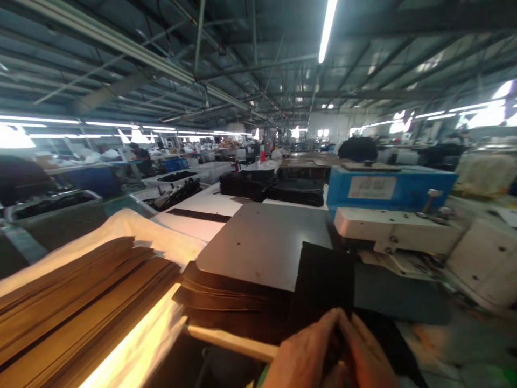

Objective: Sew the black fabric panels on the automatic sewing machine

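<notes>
Side by side at the bottom of the head view, my left hand (pixel 301 353) and my right hand (pixel 369 353) nearly touch at the fingertips. Both are closed at the near end of a flat black piece of material (pixel 325 272), which looks like leather or fabric. Its far end overlaps the right edge of a smooth grey metal plate (pixel 266 240). The fingers hide the piece's near edge. Beside my left hand, a stack of dark brown sheets (pixel 234 302) droops at the plate's front edge.
Long brown strips (pixel 81 296) lie stacked on white cloth at the left. A machine with a blue housing (pixel 388 188) and a cream-coloured arm (pixel 396 226) stands at the right. Piles of black pieces (pixel 246 184) sit beyond the plate. A wooden edge (pixel 234 342) runs below the brown sheets.
</notes>
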A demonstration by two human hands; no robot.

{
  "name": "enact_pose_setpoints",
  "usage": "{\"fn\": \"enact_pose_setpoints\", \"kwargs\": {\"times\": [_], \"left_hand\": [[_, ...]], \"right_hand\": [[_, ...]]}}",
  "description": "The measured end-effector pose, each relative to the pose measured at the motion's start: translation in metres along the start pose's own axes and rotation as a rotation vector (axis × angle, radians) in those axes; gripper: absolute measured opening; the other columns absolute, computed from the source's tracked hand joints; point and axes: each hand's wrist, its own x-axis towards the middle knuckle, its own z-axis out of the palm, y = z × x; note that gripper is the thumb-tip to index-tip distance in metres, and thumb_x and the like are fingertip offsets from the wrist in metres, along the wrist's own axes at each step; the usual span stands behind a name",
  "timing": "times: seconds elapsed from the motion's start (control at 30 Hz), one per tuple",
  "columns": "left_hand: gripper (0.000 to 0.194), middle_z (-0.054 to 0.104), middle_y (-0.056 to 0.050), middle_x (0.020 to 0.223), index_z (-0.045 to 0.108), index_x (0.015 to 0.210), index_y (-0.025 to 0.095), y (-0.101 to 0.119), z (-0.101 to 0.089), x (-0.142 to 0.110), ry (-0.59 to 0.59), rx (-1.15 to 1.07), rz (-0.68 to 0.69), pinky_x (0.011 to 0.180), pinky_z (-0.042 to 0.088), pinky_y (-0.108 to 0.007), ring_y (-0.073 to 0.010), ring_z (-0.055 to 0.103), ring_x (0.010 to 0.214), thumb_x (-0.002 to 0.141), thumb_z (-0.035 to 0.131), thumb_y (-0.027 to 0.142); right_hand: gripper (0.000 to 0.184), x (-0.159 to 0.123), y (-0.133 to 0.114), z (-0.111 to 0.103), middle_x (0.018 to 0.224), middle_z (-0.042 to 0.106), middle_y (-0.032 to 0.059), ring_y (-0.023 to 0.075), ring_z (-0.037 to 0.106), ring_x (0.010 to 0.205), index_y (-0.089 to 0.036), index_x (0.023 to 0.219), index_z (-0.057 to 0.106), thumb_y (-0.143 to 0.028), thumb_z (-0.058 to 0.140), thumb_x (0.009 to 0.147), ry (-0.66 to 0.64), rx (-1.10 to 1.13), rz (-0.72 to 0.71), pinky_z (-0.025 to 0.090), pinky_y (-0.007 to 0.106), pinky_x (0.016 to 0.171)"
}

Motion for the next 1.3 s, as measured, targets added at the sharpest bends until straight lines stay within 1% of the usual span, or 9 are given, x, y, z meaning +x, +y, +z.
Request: {"fn": "enact_pose_setpoints", "kwargs": {"times": [0.1,0.2,0.27,0.4,0.5,0.63,0.87,1.07,1.3], "left_hand": [[0.056,0.064,-0.007,0.098,0.037,0.127,0.022,0.024,-0.009,0.014,-0.043,-0.018,0.175,0.074,0.050,-0.027,-0.0194,0.060,0.082,0.074,0.058,0.025],[0.037,0.064,-0.005,0.092,0.047,0.118,0.021,0.037,-0.030,0.027,0.122,-0.086,0.290,0.074,0.048,-0.023,-0.0152,0.059,0.081,0.081,0.049,0.018],[0.028,0.063,-0.005,0.090,0.052,0.111,0.020,0.031,-0.042,0.044,0.260,-0.125,0.251,0.075,0.046,-0.023,-0.0135,0.057,0.082,0.084,0.044,0.017],[0.032,0.057,-0.009,0.106,0.051,0.113,0.016,-0.007,-0.049,0.094,0.289,-0.141,0.035,0.082,0.044,-0.030,-0.0177,0.053,0.096,0.082,0.048,0.024],[0.043,0.056,-0.013,0.111,0.051,0.114,0.011,-0.033,-0.039,0.130,0.103,-0.258,-0.103,0.087,0.042,-0.035,-0.0223,0.052,0.101,0.078,0.053,0.034],[0.034,0.064,-0.010,0.088,0.061,0.095,0.009,-0.047,-0.018,0.156,-0.197,-0.597,-0.200,0.071,0.047,-0.032,-0.0193,0.060,0.077,0.076,0.053,0.037],[0.028,0.063,-0.004,0.086,0.060,0.092,0.012,-0.053,0.006,0.160,-0.076,-0.677,-0.142,0.071,0.045,-0.025,-0.0153,0.057,0.078,0.071,0.058,0.029],[0.027,0.058,-0.002,0.074,0.061,0.078,0.012,-0.048,0.001,0.157,-0.025,-0.552,-0.157,0.067,0.042,-0.024,-0.0144,0.052,0.073,0.079,0.044,0.033],[0.025,0.056,-0.001,0.070,0.060,0.075,0.012,-0.048,0.000,0.158,-0.052,-0.650,-0.188,0.065,0.039,-0.024,-0.0132,0.050,0.069,0.075,0.047,0.032]], "right_hand": [[0.042,0.023,-0.023,-0.051,0.104,0.064,0.0041,0.0278,0.057,0.099,-0.025,0.107,0.060,-0.050,0.039,0.081,0.117,0.048,0.054,0.053,0.031,0.074],[0.044,0.046,-0.036,-0.088,0.105,0.064,0.0040,0.0259,0.058,0.097,-0.025,0.111,0.057,-0.051,0.043,0.079,0.198,0.195,0.095,0.054,0.030,0.071],[0.045,0.059,-0.029,-0.098,0.104,0.064,0.0039,0.0251,0.059,0.095,-0.023,0.112,0.056,-0.049,0.050,0.077,0.113,0.229,0.112,0.052,0.032,0.074],[0.039,0.072,0.002,-0.093,0.090,0.066,0.0037,0.0229,0.061,0.084,-0.018,0.103,0.060,-0.046,0.048,0.078,-0.125,0.110,0.120,0.050,0.033,0.073],[0.036,0.072,0.012,-0.088,0.082,0.065,0.0022,0.0212,0.060,0.079,-0.018,0.098,0.061,-0.045,0.046,0.080,-0.184,0.036,0.085,0.048,0.030,0.068],[0.034,0.072,0.010,-0.090,0.080,0.065,0.0012,0.0196,0.060,0.076,-0.018,0.095,0.061,-0.044,0.045,0.081,-0.240,0.022,0.088,0.048,0.028,0.064],[0.043,0.090,0.014,-0.076,0.113,0.059,0.0083,0.0206,0.054,0.103,-0.015,0.116,0.050,-0.038,0.047,0.079,-0.067,0.025,0.053,0.041,0.035,0.091],[0.043,0.096,0.013,-0.063,0.119,0.055,0.0090,0.0195,0.050,0.110,-0.013,0.119,0.049,-0.037,0.042,0.083,0.002,-0.078,-0.067,0.038,0.035,0.096],[0.038,0.086,0.011,-0.063,0.119,0.054,0.0067,0.0175,0.048,0.111,-0.018,0.123,0.047,-0.029,0.037,0.088,0.059,-0.301,-0.274,0.039,0.030,0.095]]}}
